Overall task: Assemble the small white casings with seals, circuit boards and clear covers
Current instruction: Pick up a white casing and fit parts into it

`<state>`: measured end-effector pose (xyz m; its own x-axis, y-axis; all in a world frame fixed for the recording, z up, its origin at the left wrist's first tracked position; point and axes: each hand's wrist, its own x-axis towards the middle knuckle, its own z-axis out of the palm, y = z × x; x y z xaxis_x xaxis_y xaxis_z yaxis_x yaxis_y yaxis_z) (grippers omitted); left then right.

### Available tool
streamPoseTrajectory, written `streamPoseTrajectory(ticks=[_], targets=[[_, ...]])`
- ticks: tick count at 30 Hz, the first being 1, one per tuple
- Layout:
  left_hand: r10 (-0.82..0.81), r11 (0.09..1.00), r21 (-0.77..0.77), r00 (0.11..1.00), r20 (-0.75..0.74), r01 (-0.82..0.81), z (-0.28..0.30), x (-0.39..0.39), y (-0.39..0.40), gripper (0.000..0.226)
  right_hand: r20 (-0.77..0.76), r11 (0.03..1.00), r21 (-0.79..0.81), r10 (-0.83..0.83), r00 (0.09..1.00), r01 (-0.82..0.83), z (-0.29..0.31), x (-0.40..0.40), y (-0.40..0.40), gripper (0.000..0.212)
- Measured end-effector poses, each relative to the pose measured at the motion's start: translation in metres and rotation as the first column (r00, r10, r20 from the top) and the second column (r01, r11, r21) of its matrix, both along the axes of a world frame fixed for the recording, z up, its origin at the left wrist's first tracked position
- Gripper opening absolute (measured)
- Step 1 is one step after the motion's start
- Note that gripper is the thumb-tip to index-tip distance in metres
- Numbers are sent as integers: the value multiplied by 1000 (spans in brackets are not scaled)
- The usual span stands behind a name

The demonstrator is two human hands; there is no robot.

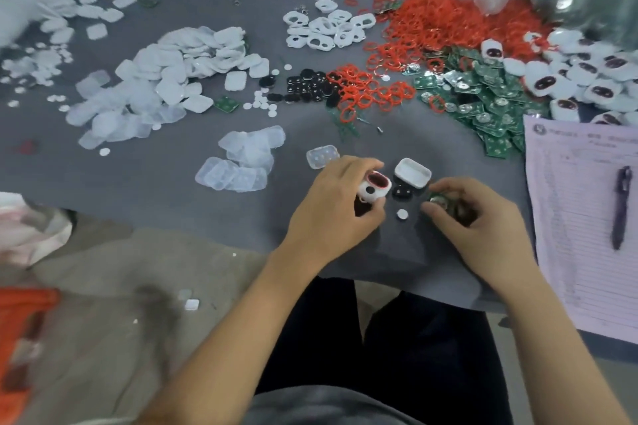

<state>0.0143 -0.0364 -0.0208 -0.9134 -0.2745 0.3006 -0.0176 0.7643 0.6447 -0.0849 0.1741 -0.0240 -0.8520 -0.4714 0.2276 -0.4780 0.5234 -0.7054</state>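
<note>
Head view: left hand (pixel 331 207) curls its fingers (pixel 371 214) around a small white plastic casing with a red seal ring (pixel 374 187); right hand (pixel 480 224) pinches a small green circuit board (pixel 439 200). Both hover over the grey table (pixel 172 217), an empty white casing shell (pixel 412 172) lying between them just beyond, near a pile of clear plastic covers (pixel 241 162).

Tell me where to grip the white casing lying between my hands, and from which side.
Pinch the white casing across its two long rims, coming straight down. It lies hollow side up and apart from the black part nearer you, so both outer walls look free.
</note>
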Motion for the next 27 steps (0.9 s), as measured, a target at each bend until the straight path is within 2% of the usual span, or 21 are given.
streamPoseTrajectory(ticks=[3, 9, 14, 19, 22, 27], targets=[[-38, 997, -67, 999, -17, 37, 2, -3, 0, 38, -104, 999, 50, -1, 995, 6, 3, 0, -2, 21], [-35, 992, -121, 999, 37, 39, 0, -4, -2, 47, -162, 990, 134, -9, 987, 31, 4, 4, -5, 17], [-18, 988, -154, 999, 52, 26, -1, -8, -2, 45, -66, 997, 49, -53, 996, 56, 5, 5, -3, 22], [-1, 994, -106, 995, 104, 12, 4, -27, -5, 45, -23, 994, -46, -104, 994, 103, 2, -1, -3, 10], [-7, 991, -130, 990, 140, 25, 7, -35, -3, 46, -2, 991, -75, -111, 994, 110, 2, -2, -2, 7], [-17, 993, -109, 987, 157, 35, 7, -26, -1, 59, -1, 994, -54, -97, 995, 97, 3, -2, -1, 19]])
